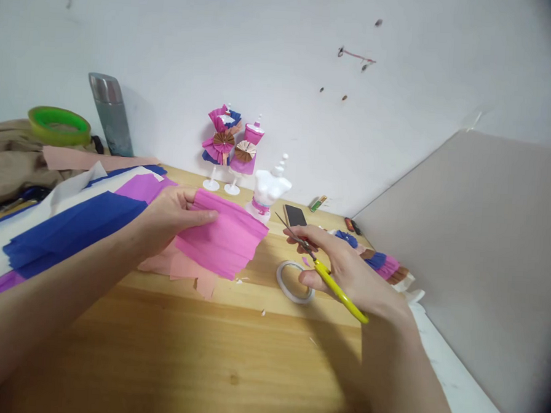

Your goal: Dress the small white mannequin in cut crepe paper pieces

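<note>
Between the thumb and fingers of my left hand (176,217) is a sheet of pink crepe paper (225,238), held up over the wooden table (180,349). My right hand (341,265) grips a pair of scissors (340,293) with yellow handles, its blades pointing up and left, a little apart from the pink paper's right edge. Beneath the right hand lies a roll of white tape (284,287). Just behind the pink paper stands a small white mannequin (271,188) with a pink band round its base. Peach paper scraps (191,268) lie under the pink sheet.
Layered blue, white and purple paper (81,221) covers the left side. Behind it are a green tape roll (60,125) and a grey bottle (111,115). Two dressed mannequins (223,139) stand by the wall. A phone (295,215) and ruffled paper pieces (383,263) lie at right.
</note>
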`<state>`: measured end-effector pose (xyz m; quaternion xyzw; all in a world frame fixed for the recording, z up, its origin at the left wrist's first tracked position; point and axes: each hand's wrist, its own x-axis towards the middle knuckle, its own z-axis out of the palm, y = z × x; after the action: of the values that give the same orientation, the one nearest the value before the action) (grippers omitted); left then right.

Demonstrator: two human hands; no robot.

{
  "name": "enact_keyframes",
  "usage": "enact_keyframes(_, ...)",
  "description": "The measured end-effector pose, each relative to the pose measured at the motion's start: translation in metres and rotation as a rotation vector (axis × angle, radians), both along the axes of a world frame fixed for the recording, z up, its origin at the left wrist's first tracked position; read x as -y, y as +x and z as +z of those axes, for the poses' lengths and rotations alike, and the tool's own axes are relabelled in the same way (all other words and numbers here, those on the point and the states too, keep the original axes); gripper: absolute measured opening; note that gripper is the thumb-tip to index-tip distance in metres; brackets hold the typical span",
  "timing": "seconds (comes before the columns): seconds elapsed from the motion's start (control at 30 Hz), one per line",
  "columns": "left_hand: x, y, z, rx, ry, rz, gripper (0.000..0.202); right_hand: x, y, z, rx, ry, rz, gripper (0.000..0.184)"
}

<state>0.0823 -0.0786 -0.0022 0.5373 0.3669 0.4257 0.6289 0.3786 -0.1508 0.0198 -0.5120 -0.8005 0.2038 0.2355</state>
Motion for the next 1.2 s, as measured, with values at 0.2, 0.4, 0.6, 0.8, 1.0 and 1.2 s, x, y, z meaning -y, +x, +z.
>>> enact_keyframes(0.2, 0.000, -0.001, 0.003, -0.023, 0.013, 0.032, 0.020, -0.002, -0.012, -0.002, 0.196, -0.006, 0.004, 0.051)
enact_keyframes(0.4, 0.002, 0.000, 0.002, -0.063, 0.030, 0.008, 0.020, -0.001, -0.023, -0.003, 0.255, 0.033, 0.014, 0.040)
enact_keyframes(0.6, 0.004, 0.002, 0.005, -0.083, 0.034, 0.005, 0.021, 0.000, -0.027, -0.003, 0.259, 0.023, -0.039, 0.038)
enact_keyframes(0.8, 0.003, 0.000, 0.003, -0.098, 0.048, -0.017, 0.021, 0.001, -0.028, -0.002, 0.227, 0.025, -0.059, 0.040)
enact_keyframes(1.0, 0.001, -0.001, 0.001, -0.101, 0.074, -0.019, 0.020, 0.002, -0.026, -0.003, 0.236, 0.048, -0.057, 0.037)
enact_keyframes(1.2, 0.001, 0.000, 0.003, -0.112, 0.070, -0.027, 0.019, 0.002, -0.028, -0.002, 0.215, 0.055, -0.061, 0.041)
